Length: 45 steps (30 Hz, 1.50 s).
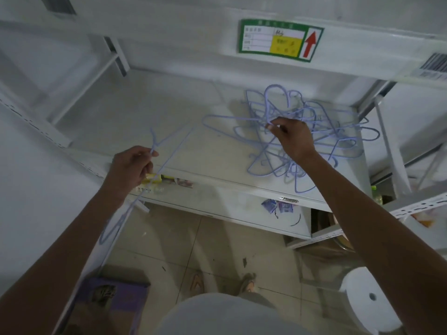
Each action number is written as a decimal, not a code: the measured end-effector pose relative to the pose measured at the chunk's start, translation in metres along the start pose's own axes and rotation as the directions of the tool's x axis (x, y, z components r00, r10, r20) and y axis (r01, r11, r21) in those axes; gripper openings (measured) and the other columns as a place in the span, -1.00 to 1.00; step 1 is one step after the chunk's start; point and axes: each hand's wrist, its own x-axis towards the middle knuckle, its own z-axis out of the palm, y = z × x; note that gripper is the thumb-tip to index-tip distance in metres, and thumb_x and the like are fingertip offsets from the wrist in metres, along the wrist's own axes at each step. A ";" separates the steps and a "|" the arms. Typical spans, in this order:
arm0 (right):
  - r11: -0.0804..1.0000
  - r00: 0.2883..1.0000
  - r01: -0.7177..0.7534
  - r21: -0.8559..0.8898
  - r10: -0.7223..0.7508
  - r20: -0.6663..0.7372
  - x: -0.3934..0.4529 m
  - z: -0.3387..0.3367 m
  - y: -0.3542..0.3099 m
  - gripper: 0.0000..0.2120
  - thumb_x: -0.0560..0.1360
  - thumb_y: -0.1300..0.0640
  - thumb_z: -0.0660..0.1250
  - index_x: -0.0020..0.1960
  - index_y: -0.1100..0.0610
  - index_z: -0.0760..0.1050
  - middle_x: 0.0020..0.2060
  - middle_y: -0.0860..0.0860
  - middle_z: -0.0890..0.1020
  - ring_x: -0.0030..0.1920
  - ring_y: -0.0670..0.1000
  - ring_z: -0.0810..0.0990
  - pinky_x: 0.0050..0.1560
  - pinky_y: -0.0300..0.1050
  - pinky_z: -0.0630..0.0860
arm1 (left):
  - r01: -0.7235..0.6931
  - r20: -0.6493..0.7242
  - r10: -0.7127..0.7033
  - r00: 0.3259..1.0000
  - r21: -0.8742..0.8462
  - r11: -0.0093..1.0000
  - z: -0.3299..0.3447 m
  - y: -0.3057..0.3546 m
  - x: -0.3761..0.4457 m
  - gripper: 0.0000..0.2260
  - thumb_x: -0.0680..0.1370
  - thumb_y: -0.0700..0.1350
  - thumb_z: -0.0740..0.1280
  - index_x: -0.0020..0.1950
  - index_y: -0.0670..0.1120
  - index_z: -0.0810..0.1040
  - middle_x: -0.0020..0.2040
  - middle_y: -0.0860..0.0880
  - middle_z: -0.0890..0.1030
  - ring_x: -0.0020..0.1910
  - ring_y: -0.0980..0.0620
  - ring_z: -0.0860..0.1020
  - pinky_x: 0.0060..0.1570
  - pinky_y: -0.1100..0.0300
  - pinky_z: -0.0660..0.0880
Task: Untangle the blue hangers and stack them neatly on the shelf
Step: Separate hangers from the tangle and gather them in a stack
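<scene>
Two hands share the work: our left hand (pixel 131 165) pinches one freed hanger (pixel 154 170) near its neck, while our right hand (pixel 294 139) pinches a wire at the near-left side of the tangle (pixel 302 131). That heap lies on the right half of the shelf (pixel 145 112), right under the right fingers, so this hand is by far the nearer. The freed hanger's long axis slants from the shelf surface down past the front edge towards the floor at our left, hook end up by the thumb. Within the tangle, hooks point every way; the pinched wire seems to run leftward. We judge the next pull should follow that wire, left and up.
</scene>
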 end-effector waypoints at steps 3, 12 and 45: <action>0.992 0.997 -0.058 0.112 0.053 0.048 -0.006 0.004 0.001 -0.75 0.58 -0.09 0.44 0.03 0.08 0.72 -0.31 0.06 0.60 -0.34 -0.08 0.49 -0.20 -0.18 0.39 | -0.009 0.001 0.009 1.000 0.042 0.999 0.004 0.008 0.009 -0.81 0.66 -0.31 0.21 0.14 -0.33 0.59 -0.34 -0.21 0.46 -0.60 0.19 0.26 -0.59 0.38 0.16; 0.947 0.967 -0.108 0.303 0.029 0.255 -0.026 -0.001 -0.006 -0.78 0.61 -0.02 0.42 -0.01 0.09 0.76 -0.29 0.35 0.59 -0.29 0.07 0.43 -0.21 -0.06 0.37 | -0.030 0.068 0.031 0.997 -0.014 0.999 0.029 0.025 0.031 -0.79 0.67 -0.25 0.22 0.16 -0.32 0.59 -0.33 -0.20 0.47 -0.60 0.14 0.24 -0.55 0.33 0.12; 0.947 0.968 -0.143 0.287 0.194 -0.157 -0.030 0.063 -0.052 -0.44 0.68 -0.14 -0.01 -0.22 0.00 0.67 -0.21 -0.13 0.74 -0.12 -0.13 0.66 0.02 -0.12 0.51 | 0.386 0.491 -0.215 0.844 -0.280 0.879 0.134 0.018 0.019 -0.81 0.63 -0.17 0.20 0.14 -0.20 0.55 -0.08 -0.32 0.70 -0.54 -0.02 0.43 -0.50 0.27 0.23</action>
